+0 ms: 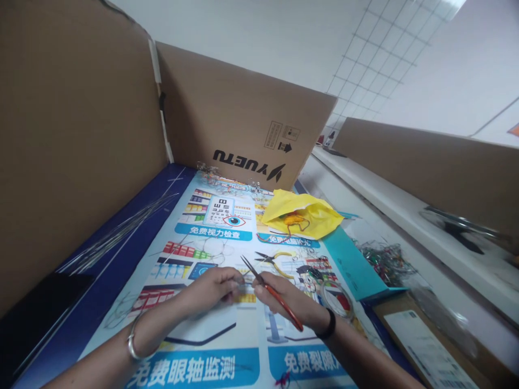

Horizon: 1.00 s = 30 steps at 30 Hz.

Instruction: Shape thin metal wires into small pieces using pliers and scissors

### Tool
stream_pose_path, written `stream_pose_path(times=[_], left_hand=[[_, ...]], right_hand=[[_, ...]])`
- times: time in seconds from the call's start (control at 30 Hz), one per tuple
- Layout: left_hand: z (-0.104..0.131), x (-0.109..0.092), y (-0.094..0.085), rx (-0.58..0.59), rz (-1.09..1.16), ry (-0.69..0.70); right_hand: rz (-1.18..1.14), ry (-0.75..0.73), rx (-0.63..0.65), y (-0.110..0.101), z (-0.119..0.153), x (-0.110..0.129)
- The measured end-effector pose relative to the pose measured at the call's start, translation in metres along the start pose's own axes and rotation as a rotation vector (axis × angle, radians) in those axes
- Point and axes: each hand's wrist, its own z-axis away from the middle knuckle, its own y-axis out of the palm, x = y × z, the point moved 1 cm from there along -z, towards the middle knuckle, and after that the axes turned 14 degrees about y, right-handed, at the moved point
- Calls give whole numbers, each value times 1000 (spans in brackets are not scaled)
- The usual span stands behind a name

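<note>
My right hand [279, 294] holds red-handled long-nosed pliers [279, 302], their dark tips pointing up and to the left. Just left of it, my left hand [214, 289] has its fingers pinched together, partly blurred, near a thin piece too small to make out. The two hands almost meet above the printed sheet [251, 337]. Beyond them lie yellow-handled pliers [279, 263] with their jaws apart. Farther back, a yellow bag [300, 208] lies open with orange and dark red cord at its mouth.
Thin metal wires [121, 232] lie at the left. Cardboard panels [239, 113] stand behind and left. At the right are a wire coil [336, 300], a teal box [357, 265] with tangled coloured wire pieces [387, 263], and a labelled cardboard package [425, 346].
</note>
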Motion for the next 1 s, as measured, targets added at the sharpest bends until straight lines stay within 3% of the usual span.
stream_pose_path(times=[0.17,0.47,1.0], left_hand=[[-3,2,1,-198,-8,141],[2,11,9,-319,117,202],[4,12,8,-287,49,254]], right_hand=[[136,-11,-70,-4,3,1],[116,2,-95,-3,9,-2],[131,-23,-115,-1,7,-3]])
